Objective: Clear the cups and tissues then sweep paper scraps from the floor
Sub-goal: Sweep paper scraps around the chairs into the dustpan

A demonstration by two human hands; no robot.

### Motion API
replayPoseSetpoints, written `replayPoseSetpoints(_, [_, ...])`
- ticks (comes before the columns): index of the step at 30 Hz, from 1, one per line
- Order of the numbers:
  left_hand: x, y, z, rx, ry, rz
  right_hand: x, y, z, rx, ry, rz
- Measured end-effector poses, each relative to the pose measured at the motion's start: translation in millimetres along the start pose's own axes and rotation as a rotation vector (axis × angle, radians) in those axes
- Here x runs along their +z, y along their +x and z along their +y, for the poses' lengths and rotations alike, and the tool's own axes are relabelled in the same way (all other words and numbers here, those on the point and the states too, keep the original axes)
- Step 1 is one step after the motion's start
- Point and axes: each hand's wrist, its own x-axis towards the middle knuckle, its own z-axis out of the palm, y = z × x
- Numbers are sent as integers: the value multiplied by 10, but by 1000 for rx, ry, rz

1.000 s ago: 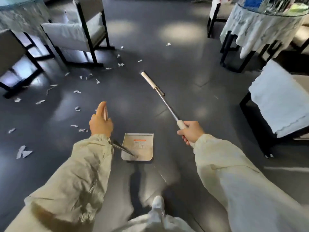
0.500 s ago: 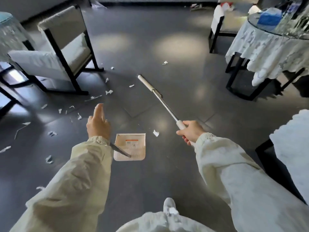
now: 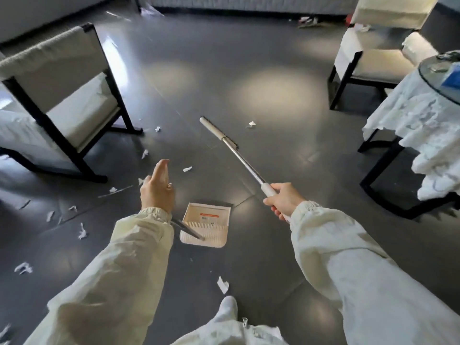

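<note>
small white torn paper scraps lie all over the dark grey shiny floor. most are on the left, near the legs of the cream chair with the black frame. one lies near the person's white shoe, one lies near the far end of the broom, and more rubbish lies by the far wall. the square cream plastic dustpan is low in the middle, near the person. i see no scraps inside it, so i think the sweeping has hardly begun and nearly all of it is left to do.

the right hand is wrapped tight round the white grip of the long silver metal broom. its white head reaches far out over the floor. the left hand is above the dustpan's thin dark handle, which runs up behind the sleeve. one finger sticks out straight, but i cannot tell if this hand holds the handle.

on the right stands a round glass table with a white cloth. a blue box sits on it. the rest up there is too blurry, so i cannot tell if the cups and tissues are gone.
</note>
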Motion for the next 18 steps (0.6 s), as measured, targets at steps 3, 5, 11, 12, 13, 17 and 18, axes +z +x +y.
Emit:
replayPoseSetpoints(3, [525, 834, 381, 10, 17, -37, -361, 851, -376, 23, 8, 4])
replayPoseSetpoints(5, [945, 1404, 659, 27, 20, -54, -637, 1475, -629, 36, -9, -8])
replayPoseSetpoints(11, [2340, 2923, 1174, 43, 75, -89, -1390, 3440, -1255, 36, -59, -13])
replayPoseSetpoints(12, [2590, 3159, 1267, 43, 67, -92, -1520, 3767, -1353, 36, -60, -10])
replayPoseSetpoints(13, [2878, 3416, 1376, 29, 64, -96, -1681, 4129, -1464, 46, -72, -18])
replayPoseSetpoints(17, [3834, 4336, 1821, 9, 41, -127, -2264, 5382, -1893, 72, -142, -30])
replayPoseSetpoints(18, [4024, 4542, 1911, -1, 34, -130, -2384, 5651, -1989, 76, -157, -32])
